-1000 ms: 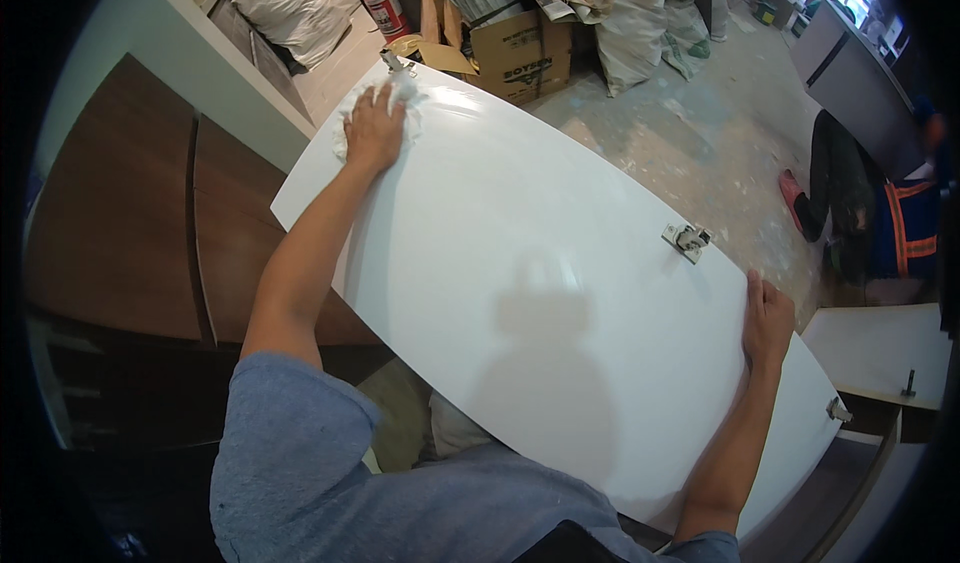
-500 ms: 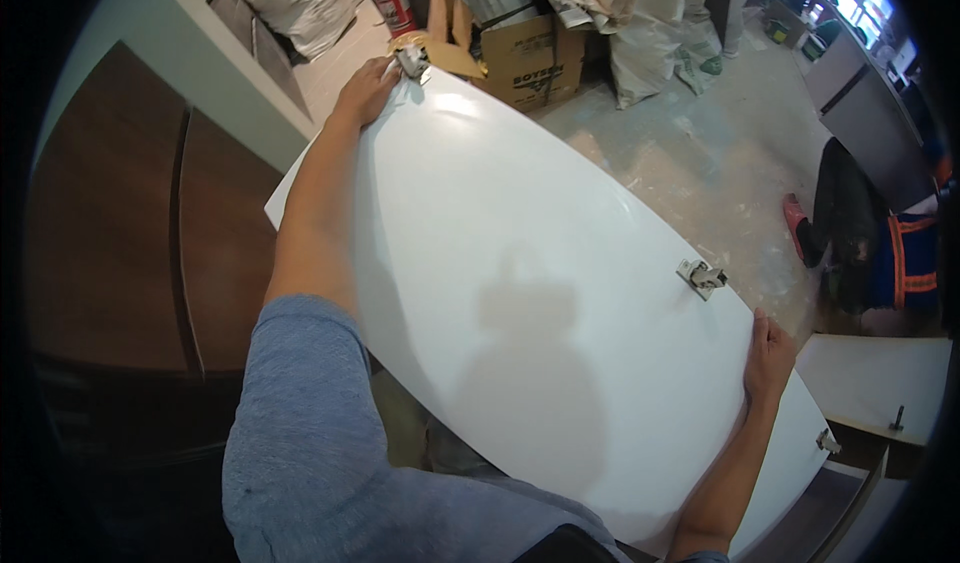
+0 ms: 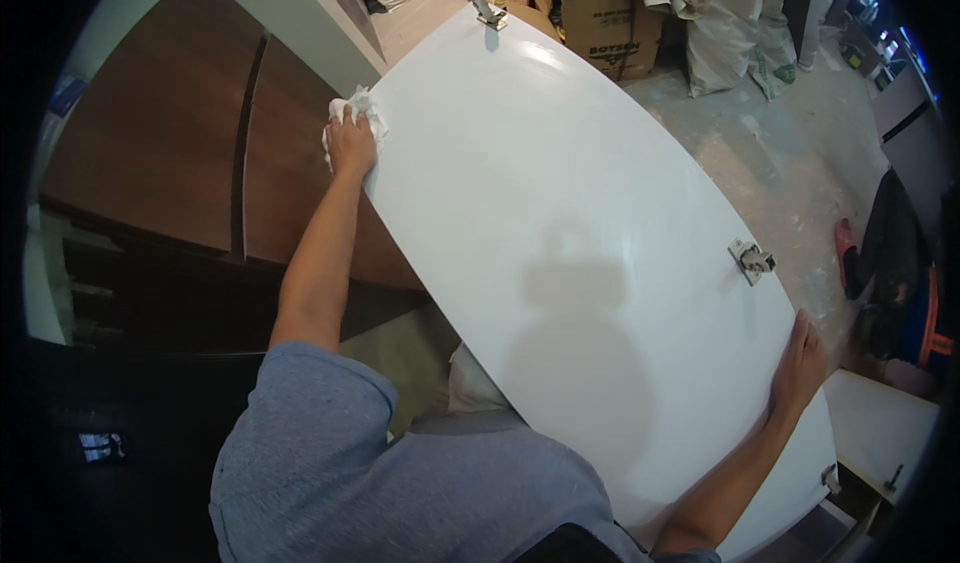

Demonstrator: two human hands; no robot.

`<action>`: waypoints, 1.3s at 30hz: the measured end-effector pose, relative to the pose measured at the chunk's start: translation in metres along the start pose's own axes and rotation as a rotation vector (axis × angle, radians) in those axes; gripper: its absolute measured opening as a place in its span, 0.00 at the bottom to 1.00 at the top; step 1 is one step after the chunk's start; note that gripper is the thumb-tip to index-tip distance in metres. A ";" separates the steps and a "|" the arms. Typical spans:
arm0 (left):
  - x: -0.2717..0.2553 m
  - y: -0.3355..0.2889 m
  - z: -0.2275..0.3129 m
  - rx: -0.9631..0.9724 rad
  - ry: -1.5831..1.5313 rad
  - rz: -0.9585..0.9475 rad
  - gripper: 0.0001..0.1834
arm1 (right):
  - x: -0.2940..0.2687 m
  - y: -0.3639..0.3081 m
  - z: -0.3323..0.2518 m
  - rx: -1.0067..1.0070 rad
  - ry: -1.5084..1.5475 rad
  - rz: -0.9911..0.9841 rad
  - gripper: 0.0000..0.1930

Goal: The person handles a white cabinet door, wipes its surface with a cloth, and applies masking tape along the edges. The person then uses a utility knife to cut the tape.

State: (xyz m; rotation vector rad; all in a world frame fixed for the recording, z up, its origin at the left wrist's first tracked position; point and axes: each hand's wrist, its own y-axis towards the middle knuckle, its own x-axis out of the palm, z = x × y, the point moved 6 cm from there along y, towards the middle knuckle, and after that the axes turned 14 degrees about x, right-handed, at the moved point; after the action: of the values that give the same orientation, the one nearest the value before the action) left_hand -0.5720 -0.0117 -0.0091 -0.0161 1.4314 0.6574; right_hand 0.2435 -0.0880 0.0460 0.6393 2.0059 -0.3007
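Panel [image 3: 470,163], likely stiff, slick and weighty; best held by opposite edges; left fingers [image 3: 347,123] clutch cloth [image 3: 369,111]; right fingers [image 3: 802,333] grasp panel edge.

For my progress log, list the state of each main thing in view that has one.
White panel, held at its right edge.
White cloth, crumpled.
Left hand, closed on the cloth.
Right hand, gripping the panel's edge.
Far hinge, fixed to the panel.
Middle hinge, likewise fixed.
Near hinge, likewise fixed.
Cardboard box, standing upright.
White sack, bulging.
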 end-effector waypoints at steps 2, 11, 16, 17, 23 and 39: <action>-0.006 -0.031 0.007 -0.088 -0.005 0.027 0.33 | 0.001 0.001 0.001 -0.027 -0.028 -0.013 0.32; -0.086 -0.268 0.184 0.628 -0.164 -0.146 0.35 | 0.008 0.007 0.009 -0.002 -0.070 -0.075 0.33; -0.127 -0.383 0.322 1.272 -0.546 -0.596 0.43 | -0.003 0.000 0.003 0.065 -0.095 -0.025 0.33; -0.128 -0.394 0.340 1.416 -0.566 -0.700 0.42 | -0.004 -0.002 0.001 0.056 -0.117 -0.033 0.32; -0.121 -0.392 0.373 1.570 -0.669 -0.510 0.34 | -0.009 -0.005 0.000 0.087 -0.130 -0.032 0.33; -0.028 -0.146 0.397 0.976 -0.152 -0.124 0.33 | -0.007 0.001 0.004 0.061 -0.090 -0.065 0.31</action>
State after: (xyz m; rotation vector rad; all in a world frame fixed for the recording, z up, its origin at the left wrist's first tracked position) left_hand -0.1506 0.0114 0.0294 0.6873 1.4600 -0.1856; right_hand 0.2494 -0.0912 0.0502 0.5894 1.9396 -0.4233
